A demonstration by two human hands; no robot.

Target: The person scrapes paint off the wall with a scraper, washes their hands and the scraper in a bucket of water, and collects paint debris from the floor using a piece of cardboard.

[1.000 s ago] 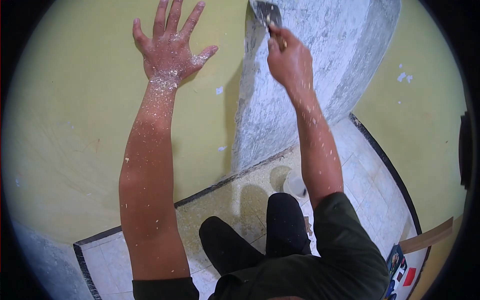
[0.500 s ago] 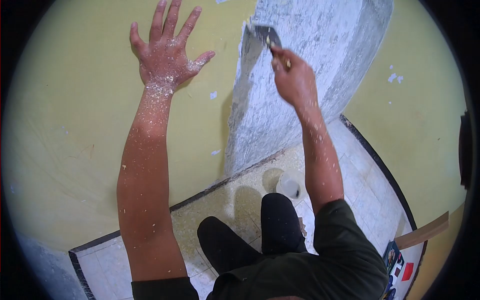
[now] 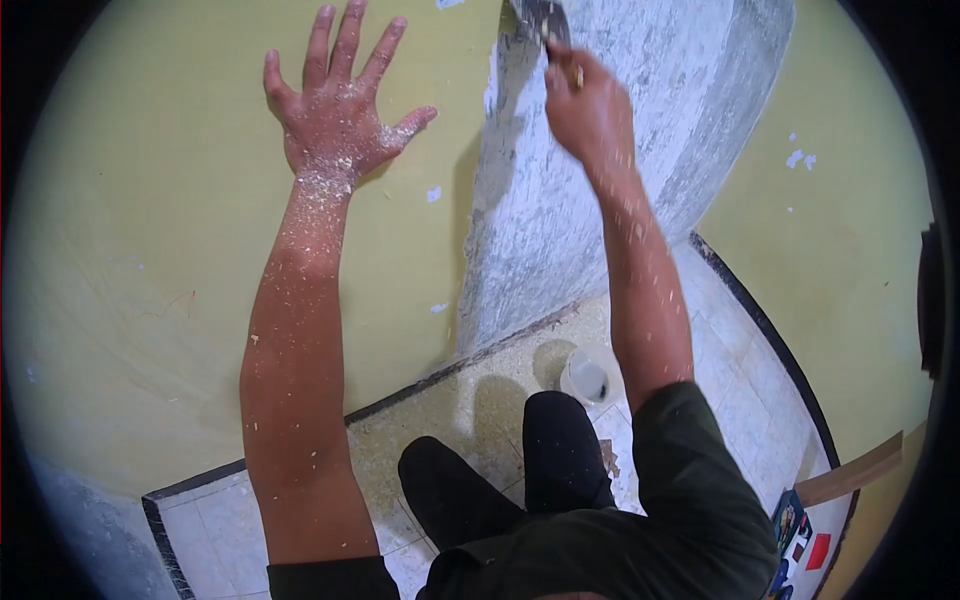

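Note:
My left hand (image 3: 338,125) lies flat on the yellow-green wall (image 3: 180,240), fingers spread, with pale paint flakes over its back and wrist. My right hand (image 3: 592,108) is wrapped round the handle of a scraper (image 3: 545,22) at the top of the view. The scraper's broad dark blade is at the left edge of the scraped grey-white wall area (image 3: 560,210), where the yellow-green paint stops. Flakes also dot my right forearm.
A white bucket (image 3: 587,376) stands on the debris-strewn floor (image 3: 470,400) near my knees. Dark edging runs along the wall base. At the lower right are a wooden board (image 3: 852,472) and several small items, one red (image 3: 818,551).
Over the last second my right hand and the scraper moved down along the paint edge, then back up. My left hand stayed spread on the wall while the view shifted slightly.

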